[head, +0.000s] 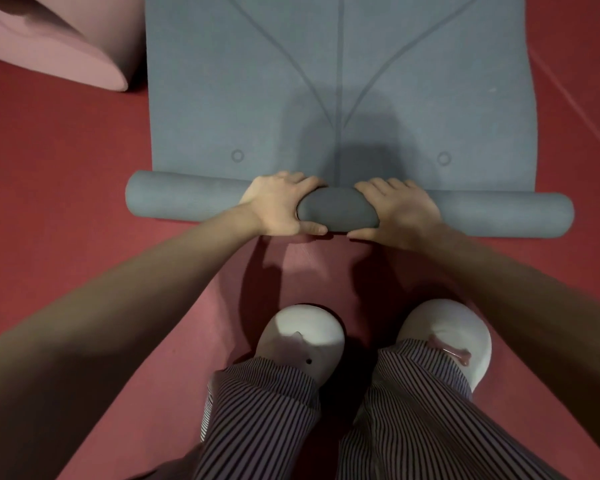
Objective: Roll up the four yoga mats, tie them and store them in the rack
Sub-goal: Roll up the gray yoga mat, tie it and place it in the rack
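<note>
A grey-blue yoga mat (pixel 340 81) with printed alignment lines lies flat on the red floor, stretching away from me. Its near end is wound into a thick roll (pixel 181 197) that runs across the view. My left hand (pixel 281 206) and my right hand (pixel 395 213) grip the middle of that roll side by side, fingers curled over the top and thumbs underneath. Only a short stretch of roll shows between the two hands.
A pink yoga mat (pixel 49 46), loosely curled, lies at the far left beside the grey-blue one. My feet in white slippers (pixel 302 337) stand on the red floor (pixel 66 168) just behind the roll. Striped trouser legs fill the bottom of the view.
</note>
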Action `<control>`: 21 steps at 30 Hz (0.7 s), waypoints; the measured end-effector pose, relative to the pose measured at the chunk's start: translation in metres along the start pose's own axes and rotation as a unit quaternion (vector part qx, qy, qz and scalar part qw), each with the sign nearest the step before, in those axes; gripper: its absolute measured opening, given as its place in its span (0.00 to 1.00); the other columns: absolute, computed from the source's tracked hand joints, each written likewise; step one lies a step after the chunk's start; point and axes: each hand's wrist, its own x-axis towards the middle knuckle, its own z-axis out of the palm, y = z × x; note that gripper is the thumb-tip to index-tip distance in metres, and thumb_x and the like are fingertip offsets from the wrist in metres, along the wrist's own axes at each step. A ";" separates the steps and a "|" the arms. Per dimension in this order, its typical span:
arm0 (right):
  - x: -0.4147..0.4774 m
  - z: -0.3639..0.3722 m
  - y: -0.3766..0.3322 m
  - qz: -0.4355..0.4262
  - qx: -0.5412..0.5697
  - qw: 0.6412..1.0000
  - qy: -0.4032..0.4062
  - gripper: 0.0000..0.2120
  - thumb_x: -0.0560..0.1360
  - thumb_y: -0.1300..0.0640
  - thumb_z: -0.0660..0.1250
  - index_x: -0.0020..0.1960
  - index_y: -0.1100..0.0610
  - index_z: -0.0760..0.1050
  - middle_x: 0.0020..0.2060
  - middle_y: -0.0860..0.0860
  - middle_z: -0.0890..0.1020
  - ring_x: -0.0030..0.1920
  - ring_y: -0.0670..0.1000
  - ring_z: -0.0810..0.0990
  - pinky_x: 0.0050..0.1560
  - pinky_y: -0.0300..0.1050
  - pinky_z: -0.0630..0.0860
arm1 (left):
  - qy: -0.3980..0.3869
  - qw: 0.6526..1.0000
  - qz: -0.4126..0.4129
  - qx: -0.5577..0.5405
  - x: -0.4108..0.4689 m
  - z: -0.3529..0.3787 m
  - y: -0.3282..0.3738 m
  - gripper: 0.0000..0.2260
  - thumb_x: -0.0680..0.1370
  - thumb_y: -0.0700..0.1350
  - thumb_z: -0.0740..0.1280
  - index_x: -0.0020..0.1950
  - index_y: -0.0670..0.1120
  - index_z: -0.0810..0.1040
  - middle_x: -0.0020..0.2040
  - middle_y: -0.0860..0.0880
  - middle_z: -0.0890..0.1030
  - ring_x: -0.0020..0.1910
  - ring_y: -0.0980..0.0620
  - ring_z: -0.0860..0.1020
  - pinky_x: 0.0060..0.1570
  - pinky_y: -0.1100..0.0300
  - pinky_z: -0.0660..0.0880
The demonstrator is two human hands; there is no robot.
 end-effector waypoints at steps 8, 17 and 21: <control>0.017 -0.018 0.007 0.025 0.046 0.994 -0.095 0.40 0.67 0.33 0.67 0.72 0.49 0.60 0.64 0.50 0.71 0.62 0.54 0.71 0.60 0.48 0.65 | 0.092 0.994 -0.010 0.062 -0.003 0.018 0.009 0.44 0.63 0.67 0.73 0.73 0.48 0.66 0.64 0.45 0.73 0.59 0.41 0.73 0.59 0.49 0.65; 0.008 -0.012 0.005 0.055 0.025 0.996 0.063 0.35 0.70 0.34 0.59 0.65 0.60 0.73 0.54 0.58 0.77 0.55 0.59 0.77 0.57 0.50 0.65 | -0.008 0.998 -0.029 0.047 0.029 -0.020 0.001 0.35 0.65 0.71 0.68 0.66 0.55 0.67 0.59 0.50 0.77 0.57 0.44 0.77 0.45 0.55 0.68; 0.015 -0.019 0.008 0.083 -0.011 0.995 -0.052 0.45 0.62 0.30 0.69 0.72 0.50 0.61 0.64 0.52 0.70 0.63 0.56 0.71 0.63 0.49 0.61 | -0.025 0.998 -0.032 0.045 0.034 -0.022 0.000 0.35 0.65 0.70 0.69 0.67 0.56 0.67 0.60 0.50 0.78 0.57 0.44 0.77 0.46 0.55 0.69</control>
